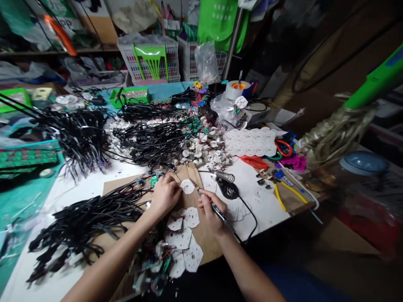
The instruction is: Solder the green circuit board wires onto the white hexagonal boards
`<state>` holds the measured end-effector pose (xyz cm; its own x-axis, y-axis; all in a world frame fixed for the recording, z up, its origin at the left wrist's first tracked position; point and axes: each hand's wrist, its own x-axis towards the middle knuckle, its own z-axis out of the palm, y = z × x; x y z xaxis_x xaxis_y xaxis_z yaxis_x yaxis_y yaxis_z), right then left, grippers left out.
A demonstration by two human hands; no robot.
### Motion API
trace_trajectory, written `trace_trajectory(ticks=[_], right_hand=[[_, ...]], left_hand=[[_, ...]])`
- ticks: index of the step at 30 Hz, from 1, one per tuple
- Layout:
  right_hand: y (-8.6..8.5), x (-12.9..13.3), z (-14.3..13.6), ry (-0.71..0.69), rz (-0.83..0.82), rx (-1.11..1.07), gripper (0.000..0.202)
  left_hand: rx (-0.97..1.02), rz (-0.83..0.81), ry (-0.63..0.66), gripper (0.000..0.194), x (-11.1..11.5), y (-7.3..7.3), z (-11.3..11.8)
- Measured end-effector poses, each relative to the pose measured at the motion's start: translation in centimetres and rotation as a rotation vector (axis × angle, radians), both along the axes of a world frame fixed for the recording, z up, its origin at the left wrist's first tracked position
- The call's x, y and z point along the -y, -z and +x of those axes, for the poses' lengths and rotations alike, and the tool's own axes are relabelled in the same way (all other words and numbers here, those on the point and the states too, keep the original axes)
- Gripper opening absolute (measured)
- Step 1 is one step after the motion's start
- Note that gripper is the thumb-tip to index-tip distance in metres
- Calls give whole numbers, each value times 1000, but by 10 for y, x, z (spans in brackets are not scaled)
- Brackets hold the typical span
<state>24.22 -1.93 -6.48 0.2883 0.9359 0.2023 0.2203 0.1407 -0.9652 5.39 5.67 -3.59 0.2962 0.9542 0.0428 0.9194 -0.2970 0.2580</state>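
Observation:
My right hand [213,208] is wrapped round a slim dark soldering iron [218,211], its tip pointing up and left toward a small white octagonal board [188,186]. This board lies on a brown cardboard sheet [206,235]. At the board's left edge is my left hand [166,193], fingers curled together; what they hold is hidden. A small green circuit board [153,180] with thin wires shows just beyond the left hand. Nearer me, several white boards [192,253] overlap on the cardboard, with red wires and small parts beside them.
Bundled black cables [94,218] lie left of my left arm, with another cable heap [154,140] behind. A black iron stand with a coil [228,188] sits right of my right hand. Yellow-handled pliers [285,195] rest near the right edge. A white board panel [250,142] lies behind.

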Motion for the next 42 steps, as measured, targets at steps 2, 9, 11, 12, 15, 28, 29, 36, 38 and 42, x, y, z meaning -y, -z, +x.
trace_trajectory(ticks=[2,9,11,12,15,28,29,36,38,42], right_hand=[[-4,2,0,-6,-11,10,33],[-7,15,1,-64,-77,18,33],[-3,18,0,-80,-86,8,33],[0,19,0,-85,-91,1,33],[5,20,-1,-95,-104,-5,35],[6,19,-3,-124,-119,30,34],[6,18,-3,-127,-120,29,34],[8,20,-4,-132,-110,52,32],[9,20,-4,-125,-94,73,31],[7,20,-4,-125,-97,37,32]], left_hand=[[-15,-7,-14,22,2,1,-2],[-68,-60,-46,22,11,-3,3],[-90,-54,-51,22,12,-3,5],[-98,-50,-52,21,12,-3,6],[-102,-45,-50,20,13,-2,7],[-66,-58,-48,18,13,-2,8],[-77,-59,-48,19,14,-3,8],[-89,-57,-40,19,13,-4,8],[-93,-60,-42,19,13,-4,9],[-90,-48,-41,18,13,-2,8]])
